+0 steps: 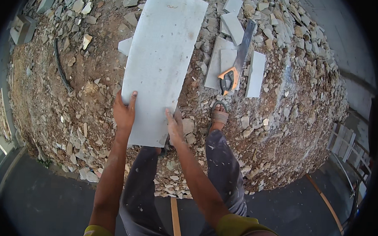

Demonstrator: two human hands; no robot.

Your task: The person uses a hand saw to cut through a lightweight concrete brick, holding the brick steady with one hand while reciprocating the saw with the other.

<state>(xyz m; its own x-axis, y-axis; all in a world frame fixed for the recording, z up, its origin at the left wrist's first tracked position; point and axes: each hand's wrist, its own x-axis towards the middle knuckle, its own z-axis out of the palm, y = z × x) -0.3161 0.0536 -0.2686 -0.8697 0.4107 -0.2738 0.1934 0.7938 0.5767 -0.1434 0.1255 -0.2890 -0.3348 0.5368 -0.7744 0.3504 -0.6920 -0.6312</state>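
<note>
The left hand [124, 115] grips the long left edge of a slab [159, 70] near its close end, thumb laid on the upper face and fingers spread from it along the side. The right hand [176, 126] pinches the opposite edge a little closer in, thumb on the face, its other fingers partly hidden past the rim.

The slab is long, flat and pale grey, dotted with small pits, with a brownish stain near the right edge and a curled mark toward the far end. It extends over the rubble [96, 67] in front of the legs; whether it rests there, I cannot tell.

To its right, a saw [229, 80] with an orange and black handle lies across pale offcuts [213, 70], near the sandalled right foot [219, 115]. A dark tube [60, 66] lies well off to the left.
</note>
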